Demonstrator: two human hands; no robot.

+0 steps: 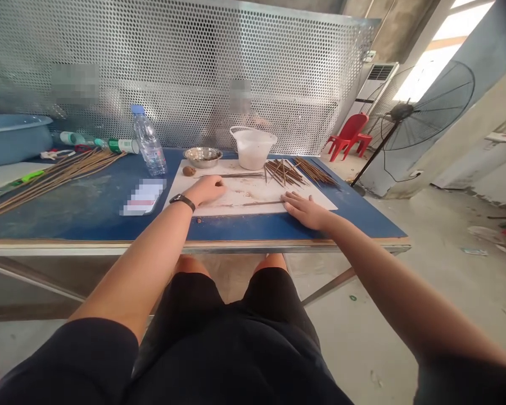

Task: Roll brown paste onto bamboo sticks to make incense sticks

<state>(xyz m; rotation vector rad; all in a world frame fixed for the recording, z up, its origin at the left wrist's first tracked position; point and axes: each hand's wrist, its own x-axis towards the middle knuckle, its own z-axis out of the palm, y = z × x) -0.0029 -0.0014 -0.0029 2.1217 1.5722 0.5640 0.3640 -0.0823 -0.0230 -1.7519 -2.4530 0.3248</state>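
My right hand (304,210) lies flat on the white board (185,197), fingers stretched out over the right end of a thin brown stick (261,203). The stick runs left along the board's near side. My left hand (208,191), with a dark watch on the wrist, is curled closed over the board's left part; whatever its fingers hold is hidden. Just beyond it lie several thin dark sticks (242,175). A brown lump (189,171) sits by a metal bowl (203,157). Brown smears and powder mark the board.
A white bucket (255,149) stands at the back, beside piles of brown sticks (284,173). To the left are a water bottle (149,143), a phone (143,197), long brown rods (67,174) and a blue basin (14,138). A perforated metal screen (172,73) rises behind the table.
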